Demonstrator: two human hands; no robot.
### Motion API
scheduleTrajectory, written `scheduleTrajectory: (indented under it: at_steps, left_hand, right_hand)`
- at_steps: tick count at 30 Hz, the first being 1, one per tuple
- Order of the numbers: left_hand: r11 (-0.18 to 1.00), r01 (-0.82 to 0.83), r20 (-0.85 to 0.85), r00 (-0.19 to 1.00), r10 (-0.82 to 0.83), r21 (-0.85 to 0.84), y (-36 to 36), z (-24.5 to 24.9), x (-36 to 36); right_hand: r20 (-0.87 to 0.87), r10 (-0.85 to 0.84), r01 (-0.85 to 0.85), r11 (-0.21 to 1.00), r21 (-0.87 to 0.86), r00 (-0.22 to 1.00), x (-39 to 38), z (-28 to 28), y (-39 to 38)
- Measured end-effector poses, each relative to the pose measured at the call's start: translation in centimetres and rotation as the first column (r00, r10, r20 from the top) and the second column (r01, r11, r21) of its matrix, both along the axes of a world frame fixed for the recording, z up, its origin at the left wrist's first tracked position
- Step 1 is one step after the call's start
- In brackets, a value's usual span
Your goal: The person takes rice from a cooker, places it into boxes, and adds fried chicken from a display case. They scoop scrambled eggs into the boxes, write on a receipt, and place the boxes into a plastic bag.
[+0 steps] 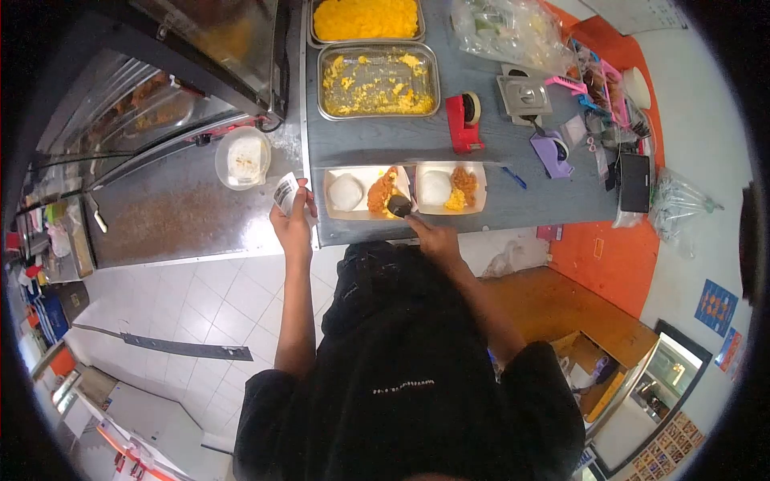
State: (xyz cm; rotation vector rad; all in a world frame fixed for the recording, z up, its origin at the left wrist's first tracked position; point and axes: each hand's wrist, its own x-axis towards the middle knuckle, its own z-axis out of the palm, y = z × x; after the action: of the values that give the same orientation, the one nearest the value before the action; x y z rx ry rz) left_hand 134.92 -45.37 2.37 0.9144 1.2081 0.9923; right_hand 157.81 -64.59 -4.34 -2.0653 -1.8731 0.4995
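Note:
My left hand (294, 223) is closed on a small white printed paper slip (285, 191) at the counter's front edge. With my right hand (437, 242) I grip a dark spoon (399, 206), its bowl over the front right part of the left takeaway box (359, 215). That box holds a white rice mound (345, 192), fried chicken (381, 191) and some yellow scrambled egg beside the spoon. The right takeaway box (449, 166) stands close by with another rice mound (434, 189), fried chicken (464, 183) and scrambled egg (455, 200). Both lids are folded back.
Behind the boxes lie a metal tray (379, 115) with egg scraps and a fuller egg tray (367, 20). A red tape dispenser (466, 138), blue pen (514, 177) and purple dispenser (550, 155) sit rightward. Left are a plastic tub (244, 158) and glass-fronted cabinet (136, 104).

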Motion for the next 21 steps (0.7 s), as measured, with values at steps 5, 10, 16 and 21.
scheduleTrajectory:
  at_steps: [5, 10, 16, 21]
  left_hand:
    - [0.961, 0.039, -0.444, 0.892, 0.090, 0.274, -0.4, -5.8, -0.8]
    - [0.967, 0.110, -0.408, 0.891, -0.198, -0.229, -0.4, -9.8, -1.7]
    - [0.975, 0.101, -0.307, 0.938, -0.160, -0.200, -0.7, -11.2, -1.8]
    - [0.972, 0.110, -0.309, 0.936, -0.171, -0.206, -0.5, -11.3, -2.0]
  right_hand:
    - [-0.041, -0.033, 0.033, 0.999, 0.001, 0.999, -0.4, -0.5, 1.6]
    - [-0.034, -0.017, 0.018, 1.000, 0.021, 0.999, -0.6, -0.8, 3.7]
    - [-0.024, -0.025, 0.027, 0.997, 0.071, 0.999, 0.2, -0.8, 3.7]
    - [-0.115, -0.075, 0.086, 0.992, 0.096, 0.991, -0.2, 0.2, 3.4]
